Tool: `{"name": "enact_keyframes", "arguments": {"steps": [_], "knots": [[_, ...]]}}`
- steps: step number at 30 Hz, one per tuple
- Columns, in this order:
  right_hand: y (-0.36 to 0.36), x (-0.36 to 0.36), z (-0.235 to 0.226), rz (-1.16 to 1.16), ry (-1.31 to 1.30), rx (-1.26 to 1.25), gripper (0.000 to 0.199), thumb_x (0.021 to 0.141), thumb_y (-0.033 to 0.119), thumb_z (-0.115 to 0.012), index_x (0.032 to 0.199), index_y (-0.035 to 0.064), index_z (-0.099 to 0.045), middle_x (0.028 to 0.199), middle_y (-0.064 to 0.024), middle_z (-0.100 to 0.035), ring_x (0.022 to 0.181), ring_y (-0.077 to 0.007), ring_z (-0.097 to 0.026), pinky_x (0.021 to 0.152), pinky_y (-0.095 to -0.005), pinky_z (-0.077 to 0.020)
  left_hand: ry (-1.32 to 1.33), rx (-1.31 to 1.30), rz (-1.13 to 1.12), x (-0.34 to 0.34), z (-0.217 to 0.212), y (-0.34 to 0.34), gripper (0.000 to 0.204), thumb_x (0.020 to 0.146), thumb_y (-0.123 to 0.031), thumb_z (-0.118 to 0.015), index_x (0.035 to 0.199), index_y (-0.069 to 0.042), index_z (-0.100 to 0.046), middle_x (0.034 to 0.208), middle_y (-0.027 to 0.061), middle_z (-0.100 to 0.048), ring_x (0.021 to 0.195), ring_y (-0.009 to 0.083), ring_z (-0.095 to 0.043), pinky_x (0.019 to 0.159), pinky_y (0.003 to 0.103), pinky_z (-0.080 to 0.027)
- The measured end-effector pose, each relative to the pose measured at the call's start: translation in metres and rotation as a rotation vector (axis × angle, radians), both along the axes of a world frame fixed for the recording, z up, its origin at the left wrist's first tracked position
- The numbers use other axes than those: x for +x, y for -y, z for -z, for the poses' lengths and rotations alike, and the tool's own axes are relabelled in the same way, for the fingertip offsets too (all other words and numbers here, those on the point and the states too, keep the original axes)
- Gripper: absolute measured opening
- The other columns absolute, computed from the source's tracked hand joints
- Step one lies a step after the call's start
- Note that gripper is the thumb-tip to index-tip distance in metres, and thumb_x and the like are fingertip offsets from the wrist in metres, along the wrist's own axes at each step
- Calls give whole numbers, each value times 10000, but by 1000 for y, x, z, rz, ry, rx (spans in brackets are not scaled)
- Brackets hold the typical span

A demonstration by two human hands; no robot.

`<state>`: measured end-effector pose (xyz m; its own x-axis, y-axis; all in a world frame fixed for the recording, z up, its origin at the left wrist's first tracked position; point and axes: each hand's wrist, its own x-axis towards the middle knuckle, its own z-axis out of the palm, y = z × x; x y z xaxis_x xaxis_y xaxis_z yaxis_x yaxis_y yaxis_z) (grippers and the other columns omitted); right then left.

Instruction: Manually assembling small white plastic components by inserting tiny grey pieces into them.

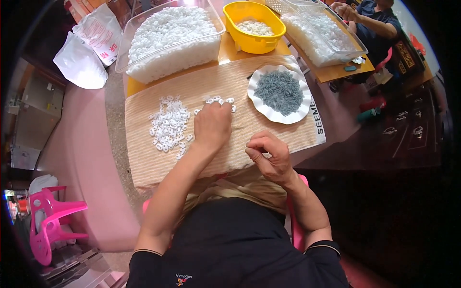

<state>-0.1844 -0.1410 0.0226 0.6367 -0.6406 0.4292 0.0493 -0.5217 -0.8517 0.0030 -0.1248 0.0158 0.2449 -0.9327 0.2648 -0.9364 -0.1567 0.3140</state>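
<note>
My left hand (213, 124) is over the towel, its fingers bent down and closed among a few small white plastic pieces (230, 101); its fingertips are hidden beneath it. To its left lies a loose heap of the same white oval pieces with two holes (169, 124). My right hand (270, 156) is raised above the towel's near edge, fingers curled and thumb against the index finger; whatever it pinches, if anything, is too small to make out. Beyond it, a white scalloped plate (286, 119) holds a mound of small, thin dark grey parts (279, 92).
The striped beige towel (149, 165) covers the table. At the back stand a clear bin of white pieces (175, 60), a yellow tub (259, 44) and a second clear bin (326, 57). Another person (379, 21) works at the far right. A pink stool (53, 218) is on the left.
</note>
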Motion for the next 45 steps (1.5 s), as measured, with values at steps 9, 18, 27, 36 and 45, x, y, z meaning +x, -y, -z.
{"name": "enact_keyframes", "arguments": {"steps": [9,18,27,36,45], "knots": [[-2,-2,6,14,-37,126,59,869,-21,-629,919,-21,-599,886,-81,-577,657,-102,-568,578,-216,-468,-396,-155,166,6,-8,-21,112,792,-52,-627,866,-98,-698,818,133,-614,771,330,-617,679,396,-521],[-3,4,9,18,-93,328,47,899,-3,-601,939,-23,-585,908,-69,-554,658,-87,-569,575,-206,-484,-1553,-43,-26,-6,-9,-70,156,853,-69,-689,963,39,-666,830,58,-683,729,92,-633,662,233,-531],[-6,13,14,-6,-177,376,57,905,-2,-593,953,-32,-588,918,-72,-558,676,-95,-586,591,-212,-491,-1885,94,-138,-7,3,-83,206,863,-42,-671,1051,30,-624,900,93,-677,794,134,-665,708,249,-571],[-5,18,17,-27,-195,343,51,890,-28,-595,938,-40,-604,910,-73,-570,678,-89,-576,583,-206,-475,-1989,77,-136,-7,7,-83,193,870,-33,-657,1042,46,-620,898,98,-678,786,122,-662,722,243,-572],[-5,19,16,-30,-184,365,49,890,-20,-601,935,-38,-605,905,-64,-566,673,-81,-567,576,-204,-461,-1973,27,-131,-8,12,-88,206,870,-25,-654,1053,58,-608,904,99,-679,792,131,-663,746,245,-563]]}}
